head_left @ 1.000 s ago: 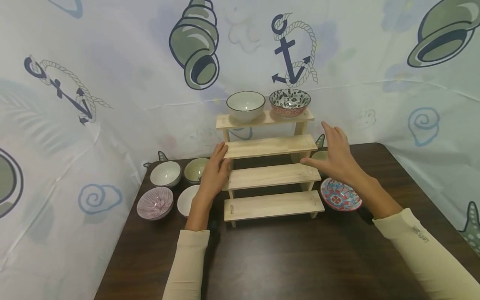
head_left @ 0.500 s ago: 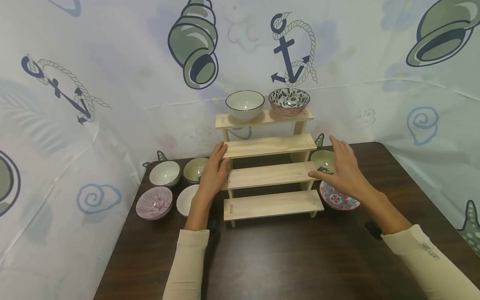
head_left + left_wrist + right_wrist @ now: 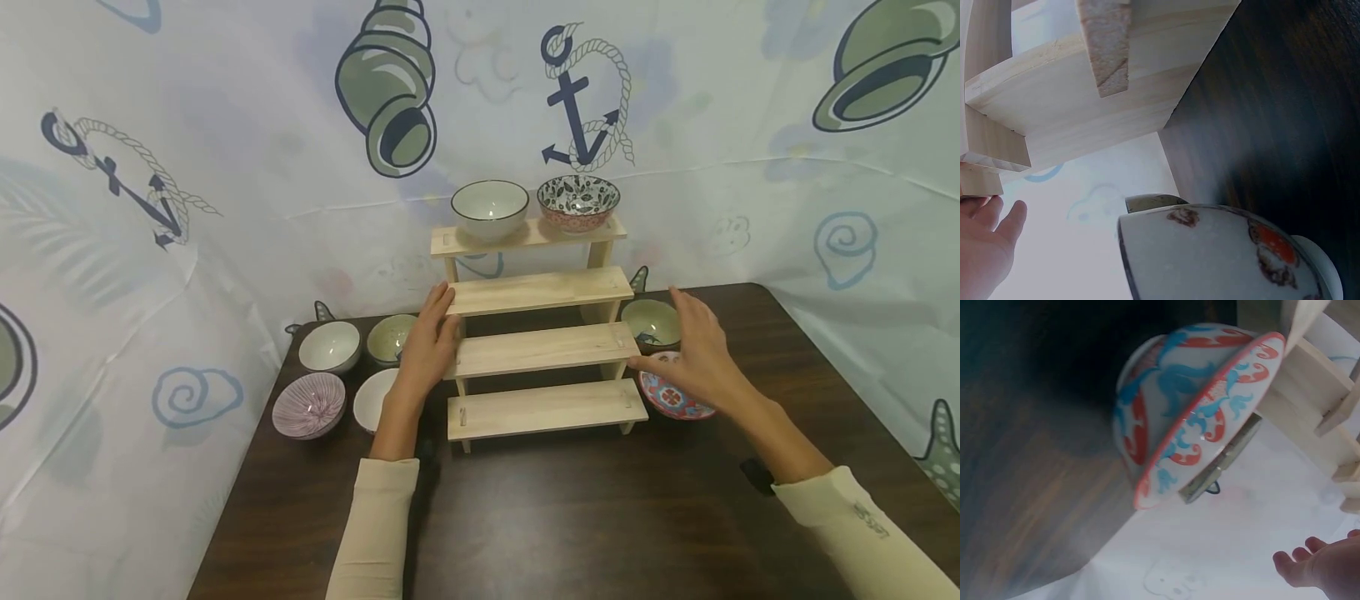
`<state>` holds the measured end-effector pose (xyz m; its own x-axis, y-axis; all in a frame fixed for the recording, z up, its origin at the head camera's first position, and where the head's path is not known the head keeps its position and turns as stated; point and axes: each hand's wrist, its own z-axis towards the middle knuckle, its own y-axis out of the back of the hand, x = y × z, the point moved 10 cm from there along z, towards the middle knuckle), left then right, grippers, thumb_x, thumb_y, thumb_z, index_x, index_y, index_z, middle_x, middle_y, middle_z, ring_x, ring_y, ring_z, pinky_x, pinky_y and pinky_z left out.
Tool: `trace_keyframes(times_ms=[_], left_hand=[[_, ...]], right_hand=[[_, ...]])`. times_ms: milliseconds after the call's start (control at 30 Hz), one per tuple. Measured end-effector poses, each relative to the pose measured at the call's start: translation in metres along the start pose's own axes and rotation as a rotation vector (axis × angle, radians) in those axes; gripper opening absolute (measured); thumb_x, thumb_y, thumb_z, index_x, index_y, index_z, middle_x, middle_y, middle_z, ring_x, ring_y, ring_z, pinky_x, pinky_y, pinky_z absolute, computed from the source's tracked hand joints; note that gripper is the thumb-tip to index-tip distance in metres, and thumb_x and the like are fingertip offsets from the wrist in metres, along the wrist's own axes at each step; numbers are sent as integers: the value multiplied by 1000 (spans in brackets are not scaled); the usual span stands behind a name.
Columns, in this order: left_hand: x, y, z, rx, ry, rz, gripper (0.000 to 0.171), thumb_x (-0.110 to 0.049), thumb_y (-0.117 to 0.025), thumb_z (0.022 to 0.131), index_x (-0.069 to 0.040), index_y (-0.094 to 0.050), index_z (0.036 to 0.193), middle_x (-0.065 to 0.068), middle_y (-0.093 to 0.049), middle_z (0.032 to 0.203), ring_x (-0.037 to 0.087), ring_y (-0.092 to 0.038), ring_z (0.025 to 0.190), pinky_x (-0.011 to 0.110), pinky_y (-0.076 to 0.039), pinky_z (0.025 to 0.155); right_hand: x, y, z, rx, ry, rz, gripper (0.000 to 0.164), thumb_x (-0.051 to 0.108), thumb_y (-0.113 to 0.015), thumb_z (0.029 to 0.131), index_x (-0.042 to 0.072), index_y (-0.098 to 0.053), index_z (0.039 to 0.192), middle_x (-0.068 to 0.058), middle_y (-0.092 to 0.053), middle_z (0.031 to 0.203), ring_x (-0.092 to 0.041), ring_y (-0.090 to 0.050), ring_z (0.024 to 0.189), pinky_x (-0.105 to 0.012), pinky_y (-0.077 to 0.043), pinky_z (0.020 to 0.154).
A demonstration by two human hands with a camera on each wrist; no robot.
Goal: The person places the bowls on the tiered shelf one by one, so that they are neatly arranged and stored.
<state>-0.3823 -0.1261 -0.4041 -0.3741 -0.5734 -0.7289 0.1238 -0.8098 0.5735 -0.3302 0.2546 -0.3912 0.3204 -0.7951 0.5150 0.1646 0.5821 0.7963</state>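
My left hand (image 3: 427,354) rests its fingertips at the left end of a four-step wooden display rack (image 3: 543,348). In the left wrist view those fingers (image 3: 1012,220) meet the end of a rack board. My right hand (image 3: 701,362), thumb and fingers spread and holding nothing, hovers off the rack's right side. It overlaps a red-and-blue patterned bowl (image 3: 671,400), with a green bowl (image 3: 649,322) just behind. On the top step stand a white bowl with a dark rim (image 3: 491,210) and a black-and-red leaf-patterned bowl (image 3: 579,203).
Left of the rack, a grey-white bowl (image 3: 330,347), a speckled green bowl (image 3: 390,339), a purple-streaked bowl (image 3: 310,406) and a white bowl (image 3: 372,402) stand on the dark table (image 3: 555,525). A printed cloth (image 3: 262,125) hangs behind. A small black object (image 3: 757,476) lies by the right wrist.
My right hand has moved right and downward, away from the rack's upper steps, uncovering the green bowl. The left hand stays at the rack's left end.
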Motion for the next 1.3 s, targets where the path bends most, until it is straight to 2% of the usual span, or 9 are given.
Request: trace_keyframes(times_ms=[200,333,867,1133,1300], left_hand=[[-1,0,0,2,4,10,53,-25,-49,110,-10,-39,160,2,-27,172,22,-16,162,49,-20,131],[-2,0,1,4,3,12,53,-24,-49,110,-9,-40,159,3,-28,172,23,-16,162,49,-19,131],[-2,1,1,2,5,4,53,-27,-49,110,-11,-39,160,2,-27,172,20,-16,162,49,-19,131],[1,1,0,1,14,9,53,-27,-49,110,-11,-39,160,3,-27,172,22,-16,162,50,-20,130],[0,0,-1,6,16,10,53,-26,-49,110,-12,-39,160,3,-27,172,21,-16,162,49,-19,131]], right_hand=[[-13,-6,-9,16,-36,-2,125,48,-86,79,5,-7,166,-34,-16,166,-59,-15,151,-85,-16,109],[-21,-12,-16,33,-60,17,126,49,-86,80,6,-5,166,-35,-14,166,-61,-15,150,-86,-15,109],[-51,-26,-32,36,-72,-8,126,45,-88,77,1,-9,165,-42,-18,161,-66,-19,145,-87,-19,104],[-63,-36,-38,72,-97,-49,123,47,-89,75,-5,-18,161,-45,-21,158,-67,-23,142,-86,-24,102],[-70,-43,-40,122,-124,-72,122,50,-86,76,-7,-19,160,-46,-22,157,-66,-23,142,-86,-25,103]])
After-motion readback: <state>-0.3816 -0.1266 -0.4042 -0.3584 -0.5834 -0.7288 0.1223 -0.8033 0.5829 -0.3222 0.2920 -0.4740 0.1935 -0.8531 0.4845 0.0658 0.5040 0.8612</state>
